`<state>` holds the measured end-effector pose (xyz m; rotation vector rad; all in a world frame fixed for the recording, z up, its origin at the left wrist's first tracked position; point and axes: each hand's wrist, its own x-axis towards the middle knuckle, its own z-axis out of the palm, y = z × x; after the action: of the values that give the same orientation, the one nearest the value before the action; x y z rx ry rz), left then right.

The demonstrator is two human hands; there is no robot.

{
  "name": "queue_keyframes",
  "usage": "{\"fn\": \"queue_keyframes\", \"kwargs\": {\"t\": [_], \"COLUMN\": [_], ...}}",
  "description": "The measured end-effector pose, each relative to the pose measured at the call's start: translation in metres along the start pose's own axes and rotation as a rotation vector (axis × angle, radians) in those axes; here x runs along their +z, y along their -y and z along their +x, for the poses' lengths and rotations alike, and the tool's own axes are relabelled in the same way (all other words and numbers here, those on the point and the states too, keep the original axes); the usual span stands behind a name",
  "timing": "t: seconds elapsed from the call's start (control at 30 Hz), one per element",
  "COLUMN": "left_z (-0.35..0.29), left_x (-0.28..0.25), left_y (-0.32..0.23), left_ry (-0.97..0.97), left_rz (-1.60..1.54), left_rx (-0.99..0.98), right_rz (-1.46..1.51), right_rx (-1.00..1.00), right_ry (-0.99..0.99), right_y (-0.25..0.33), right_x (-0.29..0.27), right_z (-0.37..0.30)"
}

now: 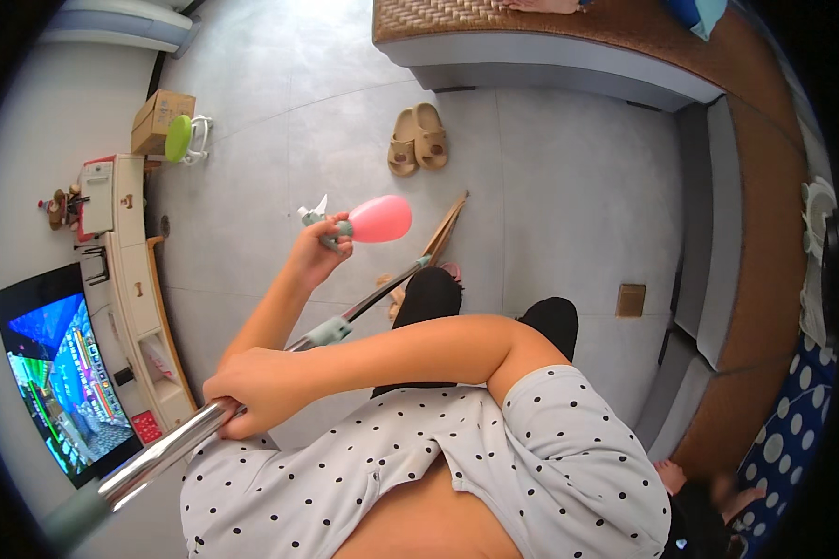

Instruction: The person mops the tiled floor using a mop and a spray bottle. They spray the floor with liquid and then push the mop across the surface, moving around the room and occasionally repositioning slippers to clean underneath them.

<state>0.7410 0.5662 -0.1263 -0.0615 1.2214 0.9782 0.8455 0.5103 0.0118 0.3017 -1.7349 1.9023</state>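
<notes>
My left hand is closed round the neck of a pink spray bottle with a grey-green collar and a white trigger head. The bottle lies sideways in the air, its base pointing right. My right arm crosses in front of my body, and my right hand grips the metal pole of a mop. This pole slants from the lower left up to the floor near my knees and has grey-green fittings. At its far end a thin, tan flat head shows nearly edge-on.
Tan slippers lie on the grey tiled floor ahead. Left stand a white cabinet, a lit television, a cardboard box and a green-topped stool. A woven-topped bench wraps the far and right sides. Another person is at lower right.
</notes>
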Motion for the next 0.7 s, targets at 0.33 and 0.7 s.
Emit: {"fn": "queue_keyframes", "kwargs": {"t": [0.33,0.7], "left_z": [-0.147,-0.312], "left_x": [-0.077,-0.157], "left_y": [-0.073,-0.052], "left_ry": [-0.473,-0.321], "left_rz": [0.923,0.199], "left_rx": [-0.17,-0.294], "right_rz": [-0.824,0.658], "right_rx": [0.076,0.953], "right_ry": [-0.168,-0.762], "right_y": [0.131,0.281], "right_x": [0.021,0.012], "right_z": [0.102,0.0]}}
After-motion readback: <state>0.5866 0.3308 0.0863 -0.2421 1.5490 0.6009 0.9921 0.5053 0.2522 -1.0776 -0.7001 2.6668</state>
